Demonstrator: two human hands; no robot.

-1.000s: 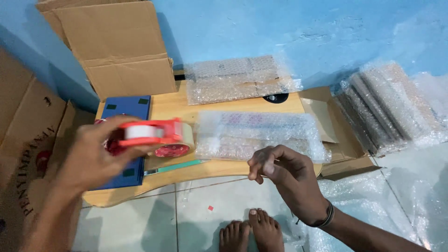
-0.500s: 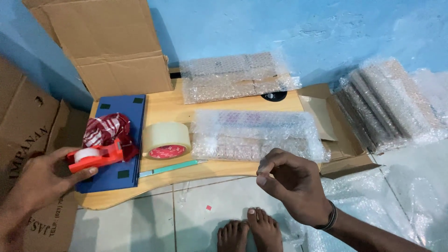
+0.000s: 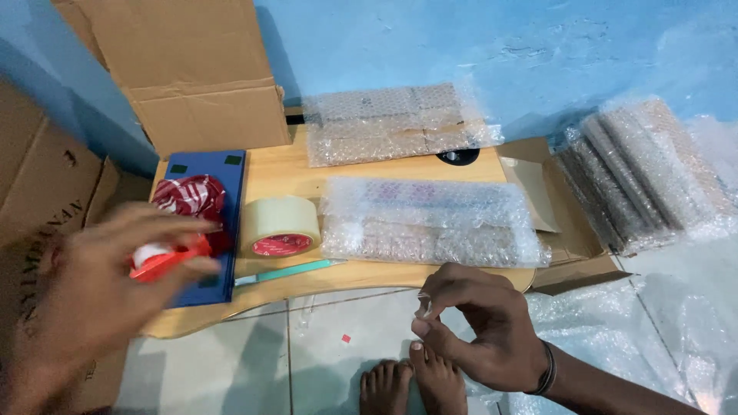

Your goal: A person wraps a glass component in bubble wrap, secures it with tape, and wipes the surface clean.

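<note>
Left grip wrapped around red tape dispenser over blue board at table left end; right grip pinching clear tape strip off front edge, bubble-wrapped bundle directly beyond, long axis left-right.

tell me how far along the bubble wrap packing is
Done: wrapped bundles lie stacked at right and one at the desk's back. In hand: left hand grips a red tape dispenser; right hand pinches clear tape. Left: the front bundle looks untaped.
</note>
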